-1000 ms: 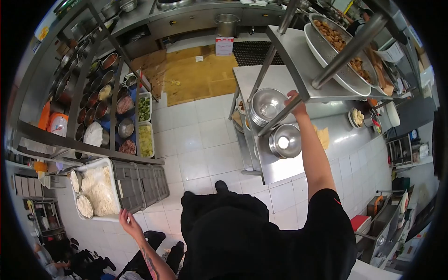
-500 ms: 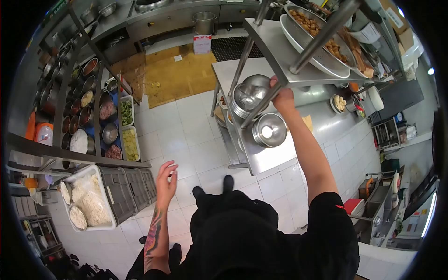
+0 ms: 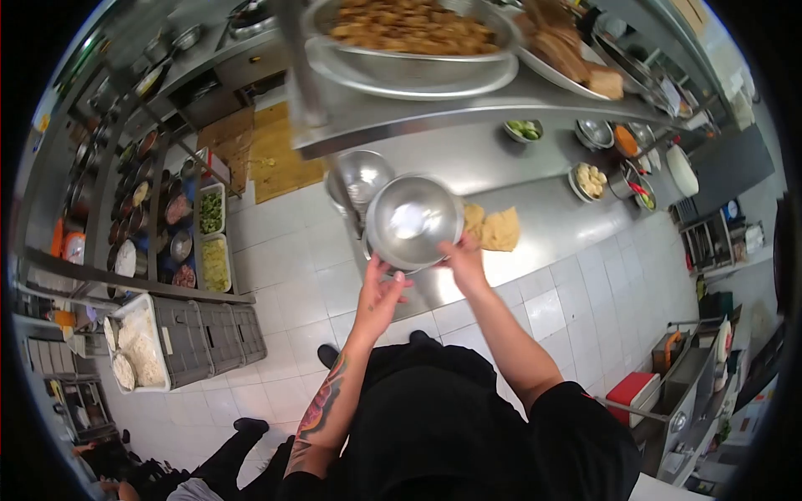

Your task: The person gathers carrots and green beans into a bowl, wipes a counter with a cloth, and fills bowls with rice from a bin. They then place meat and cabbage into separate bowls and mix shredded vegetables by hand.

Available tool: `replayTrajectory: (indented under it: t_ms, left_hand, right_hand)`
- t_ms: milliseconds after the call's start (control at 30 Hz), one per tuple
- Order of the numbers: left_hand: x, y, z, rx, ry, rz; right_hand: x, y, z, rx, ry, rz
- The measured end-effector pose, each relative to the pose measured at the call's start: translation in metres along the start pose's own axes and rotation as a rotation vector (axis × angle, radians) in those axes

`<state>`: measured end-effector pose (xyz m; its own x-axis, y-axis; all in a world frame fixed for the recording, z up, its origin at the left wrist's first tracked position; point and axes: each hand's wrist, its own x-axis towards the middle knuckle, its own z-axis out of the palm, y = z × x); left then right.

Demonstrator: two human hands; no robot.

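Note:
A round metal bowl (image 3: 415, 219) is held over the near-left part of the steel worktable. My right hand (image 3: 464, 260) grips its right rim with the fingers on the edge. My left hand (image 3: 381, 294) is at its near rim, with fingertips and thumb against the edge; part of the grip is hidden under the bowl. Another metal bowl (image 3: 361, 177) stands just behind and to the left. Part of another rim shows beneath the held bowl. A yellowish cloth or paper (image 3: 501, 230) lies to the right of the bowl.
Above the worktable (image 3: 535, 200), a steel shelf (image 3: 468, 115) bears a pan of browned pieces (image 3: 409, 27) and a plate of meat slabs (image 3: 576, 75). Small bowls, one with pale peeled pieces (image 3: 590, 179), stand farther right. A white-rimmed grey bin (image 3: 213, 334) is at left.
My right hand has come from the shelf post toward me and onto a bowl. My left hand has moved up and right to the same bowl. The camera view has moved toward the worktable.

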<state>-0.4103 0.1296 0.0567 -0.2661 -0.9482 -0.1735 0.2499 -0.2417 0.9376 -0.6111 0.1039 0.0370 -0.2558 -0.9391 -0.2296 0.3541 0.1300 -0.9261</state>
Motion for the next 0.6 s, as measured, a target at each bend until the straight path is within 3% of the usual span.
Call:
replayTrajectory:
  t_ms: [67,133,200,233,267,333,367,433,467,533,567,600]
  left_hand:
    - [0.008,-0.012,0.015,0.059,-0.004,-0.006]
    - [0.003,-0.012,0.014,-0.050,0.206,-0.039]
    - [-0.006,-0.016,0.011,-0.051,0.273,-0.048]
    - [-0.012,-0.016,0.012,-0.078,0.312,-0.065]
    - [-0.016,-0.017,0.015,-0.107,0.350,-0.079]
    - [-0.019,-0.019,0.026,-0.124,0.360,-0.087]
    - [-0.022,-0.021,0.033,-0.150,0.365,-0.106]
    - [-0.029,-0.027,0.039,-0.192,0.338,-0.135]
    - [-0.029,-0.025,0.042,-0.186,0.356,-0.128]
    - [-0.028,-0.018,0.047,-0.141,0.334,-0.143]
    - [-0.026,-0.014,0.048,-0.109,0.349,-0.138]
    - [-0.024,-0.013,0.045,-0.118,0.366,-0.120]
  right_hand:
    - [-0.029,-0.006,0.000,-0.004,-0.184,0.149]
    - [-0.024,-0.016,-0.034,-0.080,-0.426,0.282]
    - [0.019,0.004,-0.090,-0.548,-0.158,0.120]
    - [0.058,0.042,-0.133,-0.884,-0.021,-0.268]
    - [0.070,0.053,-0.133,-0.876,-0.029,-0.268]
    - [0.090,0.067,-0.114,-1.516,0.492,-0.167]
    - [0.099,0.073,-0.107,-1.509,0.481,-0.165]
    - [0.105,0.087,-0.096,-1.630,0.094,-0.556]
    - [0.105,0.092,-0.097,-1.618,0.078,-0.563]
    - [0.108,0.092,-0.111,-1.255,-0.113,-0.607]
    - [0.118,0.092,-0.122,-1.012,-0.152,-0.498]
    - [0.113,0.073,-0.111,-1.012,-0.174,-0.514]
